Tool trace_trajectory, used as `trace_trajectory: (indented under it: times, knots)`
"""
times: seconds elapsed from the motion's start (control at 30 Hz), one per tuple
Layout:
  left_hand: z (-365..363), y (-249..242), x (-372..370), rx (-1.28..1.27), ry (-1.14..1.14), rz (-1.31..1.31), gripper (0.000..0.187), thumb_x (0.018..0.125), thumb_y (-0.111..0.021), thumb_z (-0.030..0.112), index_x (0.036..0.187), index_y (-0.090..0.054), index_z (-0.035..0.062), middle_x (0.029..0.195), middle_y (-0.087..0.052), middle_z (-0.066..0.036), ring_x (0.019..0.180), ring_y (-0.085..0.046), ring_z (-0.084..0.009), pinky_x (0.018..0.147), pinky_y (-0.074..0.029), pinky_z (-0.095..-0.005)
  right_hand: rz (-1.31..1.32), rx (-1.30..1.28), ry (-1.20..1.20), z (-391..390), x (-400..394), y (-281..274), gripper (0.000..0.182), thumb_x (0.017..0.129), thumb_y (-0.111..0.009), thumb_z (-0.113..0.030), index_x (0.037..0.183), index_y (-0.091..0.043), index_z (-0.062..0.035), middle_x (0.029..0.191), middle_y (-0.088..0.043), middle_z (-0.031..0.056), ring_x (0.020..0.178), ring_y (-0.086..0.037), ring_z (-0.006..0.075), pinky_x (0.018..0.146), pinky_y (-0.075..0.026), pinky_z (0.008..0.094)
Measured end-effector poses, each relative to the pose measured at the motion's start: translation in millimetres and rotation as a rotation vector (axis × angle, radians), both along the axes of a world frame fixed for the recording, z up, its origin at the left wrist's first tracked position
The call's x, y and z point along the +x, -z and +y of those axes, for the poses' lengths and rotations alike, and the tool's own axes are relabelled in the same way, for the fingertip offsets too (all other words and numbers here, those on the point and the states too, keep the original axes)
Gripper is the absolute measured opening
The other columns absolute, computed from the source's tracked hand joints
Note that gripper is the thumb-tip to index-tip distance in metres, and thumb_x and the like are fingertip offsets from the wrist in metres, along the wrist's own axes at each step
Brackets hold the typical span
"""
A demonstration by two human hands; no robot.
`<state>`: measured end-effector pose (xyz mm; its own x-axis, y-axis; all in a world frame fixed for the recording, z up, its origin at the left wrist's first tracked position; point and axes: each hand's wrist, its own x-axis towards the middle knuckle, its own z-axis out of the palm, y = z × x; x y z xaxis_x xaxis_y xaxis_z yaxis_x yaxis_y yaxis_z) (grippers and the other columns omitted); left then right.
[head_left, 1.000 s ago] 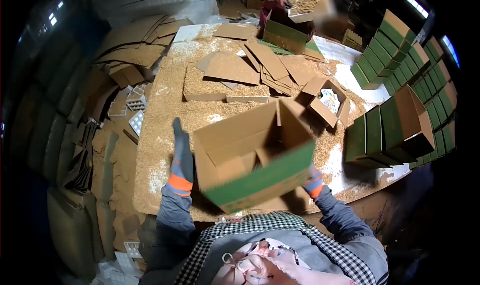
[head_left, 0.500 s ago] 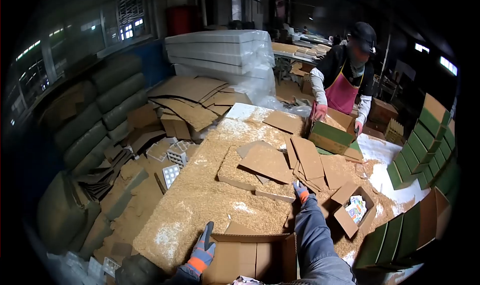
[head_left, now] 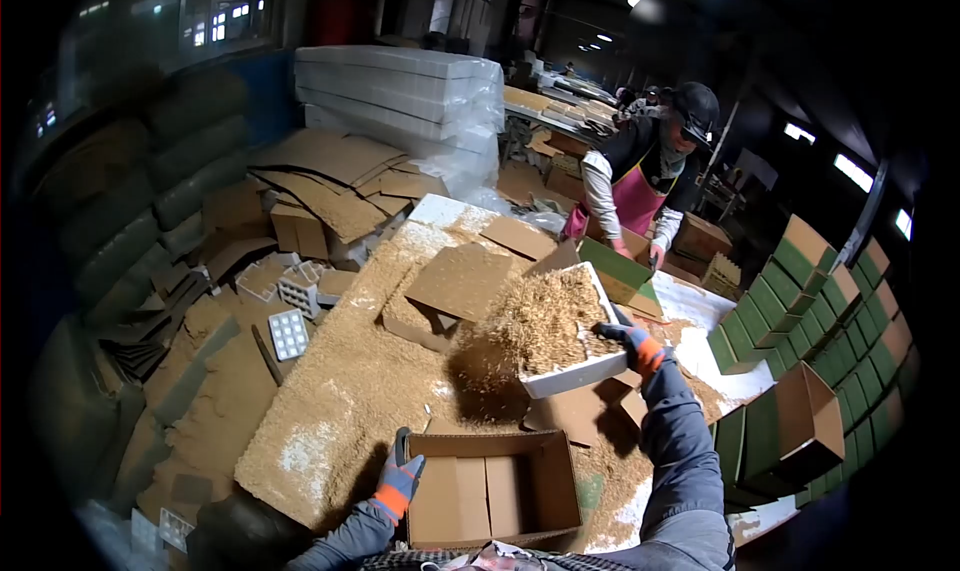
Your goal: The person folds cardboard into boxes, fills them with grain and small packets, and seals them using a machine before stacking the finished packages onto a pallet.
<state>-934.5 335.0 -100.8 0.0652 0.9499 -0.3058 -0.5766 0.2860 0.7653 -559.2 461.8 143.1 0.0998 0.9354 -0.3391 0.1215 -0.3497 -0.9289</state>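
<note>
An open-topped cardboard box [head_left: 490,496] stands right in front of me, with bare cardboard showing inside. My left hand [head_left: 398,479], in a grey and orange glove, grips its left wall. My right hand [head_left: 632,345], gloved alike, holds a white foam tray [head_left: 575,377] by its right side, tilted above the table beyond the box. Light-brown wood shavings [head_left: 545,316] heap in this tray, and some spill off its left edge in a blur. Left of the tray, a flat cardboard sheet [head_left: 460,281] lies over the shavings.
More shavings cover the table [head_left: 310,456]. Across it a co-worker [head_left: 640,186] handles a green-sided box [head_left: 615,271]. Stacked green boxes [head_left: 780,321] line the right side. White foam blocks [head_left: 400,91] in plastic stand behind, and an egg-tray-like white piece [head_left: 289,334] lies left.
My right hand has lifted the shavings-filled tray off the table and tipped it, so shavings are flying off. My left hand stays at the box. The view has shifted right.
</note>
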Motion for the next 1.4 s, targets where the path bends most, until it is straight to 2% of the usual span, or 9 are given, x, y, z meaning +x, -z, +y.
trace_trajectory:
  times: [0.13, 0.53, 0.63, 0.7, 0.83, 0.97, 1.1, 1.23, 1.4]
  knots:
    - [20, 10, 17, -0.036, 0.085, -0.014, 0.074, 0.082, -0.053, -0.006, 0.137, -0.021, 0.0309, 0.112, -0.051, -0.011, 0.095, -0.055, -0.0183, 0.078, -0.049, -0.0288, -0.313, 0.385, -0.340, -70, 37, -32, 0.048, 0.082, -0.061, -0.019, 0.125, -0.046, -0.0024, 0.106, -0.058, 0.0030, 0.090, -0.055, 0.0095, 0.077, -0.045, 0.0237]
    - [32, -3, 1, -0.087, 0.196, -0.155, 0.046, 0.091, -0.047, 0.030, 0.127, -0.044, 0.0009, 0.121, -0.051, -0.005, 0.106, -0.048, -0.0144, 0.091, -0.038, -0.0270, 0.023, -0.418, -1.127, -61, -67, 48, 0.057, 0.085, -0.060, -0.021, 0.134, -0.035, -0.0046, 0.095, -0.060, -0.0021, 0.077, -0.048, 0.0040, 0.066, -0.041, 0.0191]
    - [36, 11, -12, 0.068, 0.130, 0.075, 0.041, 0.089, -0.051, 0.035, 0.113, -0.056, 0.0031, 0.088, -0.056, -0.001, 0.073, -0.048, -0.0116, 0.062, -0.042, -0.0289, -0.190, 0.014, -1.207, -65, -88, 103, 0.062, 0.080, -0.066, -0.022, 0.133, -0.038, -0.0062, 0.109, -0.056, -0.0006, 0.081, -0.045, 0.0020, 0.068, -0.041, 0.0207]
    - [34, 5, -17, 0.075, 0.161, -0.007, 0.037, 0.090, -0.051, 0.024, 0.118, -0.052, 0.0012, 0.101, -0.057, -0.004, 0.086, -0.055, -0.0125, 0.073, -0.046, -0.0262, -0.295, -0.291, -1.086, -67, -78, 129, 0.058, 0.079, -0.066, -0.014, 0.132, -0.041, -0.0192, 0.102, -0.063, 0.0033, 0.075, -0.051, 0.0084, 0.069, -0.044, 0.0295]
    - [23, -11, 13, -0.041, 0.090, 0.160, 0.044, 0.090, -0.045, 0.005, 0.133, -0.034, 0.0064, 0.123, -0.047, -0.009, 0.108, -0.049, -0.0179, 0.091, -0.042, -0.0263, -1.172, 0.586, -1.077, -106, -76, 181, 0.051, 0.077, -0.057, -0.016, 0.126, -0.046, -0.0182, 0.108, -0.059, 0.0092, 0.078, -0.060, 0.0266, 0.071, -0.049, 0.0311]
    - [11, -50, 17, 0.419, 0.120, 0.716, 0.061, 0.086, -0.048, 0.003, 0.139, -0.018, 0.0057, 0.141, -0.025, -0.013, 0.129, -0.025, -0.0255, 0.105, -0.023, -0.0322, -1.045, 0.997, -0.637, -140, -95, 111, 0.038, 0.079, -0.052, -0.013, 0.116, -0.052, -0.0149, 0.104, -0.060, 0.0063, 0.088, -0.060, 0.0240, 0.071, -0.049, 0.0327]
    - [20, -145, 37, 1.063, 0.315, 2.016, 0.062, 0.078, -0.059, 0.021, 0.133, -0.034, 0.0055, 0.136, -0.033, -0.016, 0.126, -0.029, -0.0339, 0.104, -0.023, -0.0443, -0.672, 0.831, 0.223, -112, -1, 111, 0.034, 0.076, -0.059, -0.003, 0.110, -0.058, -0.0091, 0.096, -0.063, 0.0107, 0.088, -0.060, 0.0272, 0.075, -0.049, 0.0337]
    - [83, -136, 87, 0.850, 0.549, 1.434, 0.047, 0.080, -0.058, 0.030, 0.122, -0.050, 0.0101, 0.110, -0.058, -0.015, 0.103, -0.052, -0.0333, 0.094, -0.037, -0.0391, -0.931, 0.411, 0.686, -88, 181, 164, 0.041, 0.077, -0.062, -0.021, 0.114, -0.055, -0.0048, 0.113, -0.057, 0.0167, 0.101, -0.056, 0.0298, 0.087, -0.044, 0.0344]
    - [170, -38, 221, 0.167, 1.095, 1.538, 0.101, 0.071, -0.063, 0.051, 0.139, -0.007, -0.0002, 0.129, -0.037, -0.029, 0.115, -0.044, -0.0366, 0.097, -0.034, -0.0347, -1.443, -0.404, 0.064, -68, 209, 174, 0.036, 0.075, -0.059, -0.024, 0.106, -0.060, -0.0050, 0.102, -0.062, 0.0153, 0.095, -0.060, 0.0289, 0.081, -0.047, 0.0361]
